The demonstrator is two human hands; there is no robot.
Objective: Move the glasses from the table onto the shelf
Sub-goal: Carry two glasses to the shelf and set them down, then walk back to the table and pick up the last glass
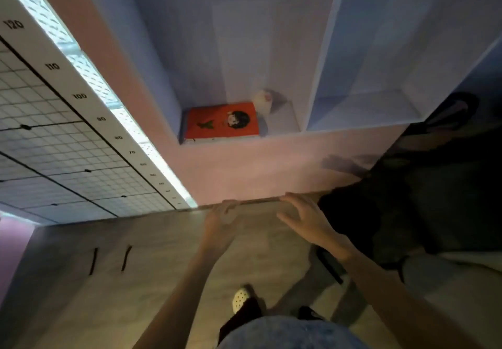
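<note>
No glasses can be made out in this blurred head view. My left hand [221,219] is raised in front of me with its fingers curled; whether it holds anything is unclear. My right hand [307,219] is beside it, fingers spread and holding nothing. Both hover low, in front of the pink wall base. Above them is the recessed shelf [284,124], which holds an orange book [221,122] lying flat and a small white figure [263,103] behind it. A second, bare compartment [366,111] lies to the right. The table is not clearly visible.
A dark bulky mass [434,185] fills the right side, touching my right wrist. A white gridded height chart [51,120] with numbers covers the left wall. My foot in a white clog [240,298] stands on the wood floor [135,280].
</note>
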